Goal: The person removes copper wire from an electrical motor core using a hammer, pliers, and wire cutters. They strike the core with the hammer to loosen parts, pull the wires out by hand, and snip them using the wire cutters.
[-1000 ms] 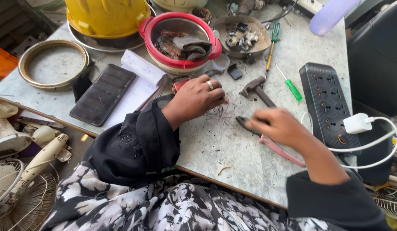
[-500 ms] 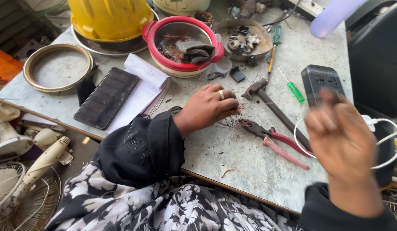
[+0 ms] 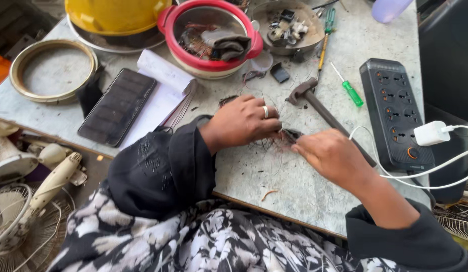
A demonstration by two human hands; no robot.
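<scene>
Near the middle of the table [image 3: 314, 196], towards its near edge, both hands meet over a tangle of thin wire [image 3: 274, 143]. Left hand [image 3: 244, 121], ring on one finger, is curled with fingertips pinched down on the wire. Right hand [image 3: 332, 156] is closed too, fingers drawn together at a small dark piece [image 3: 293, 134] just where the wire ends — whether it grips that piece or only the strands, I cannot tell.

Just beyond the hands lies a hammer [image 3: 319, 108], its handle running under the right hand. A green screwdriver [image 3: 349, 89] lies farther back, and a black power strip [image 3: 395, 113] sits along the right edge with a white plug [image 3: 431, 133] in it. Towards the far edge stand a red-rimmed bowl [image 3: 168, 20] of scraps, a metal dish [image 3: 287, 27] of small parts and a yellow pot [image 3: 115, 15]. A dark phone [image 3: 118, 106] rests on white paper [image 3: 161, 88] near the left edge, beside a metal ring [image 3: 52, 70].
</scene>
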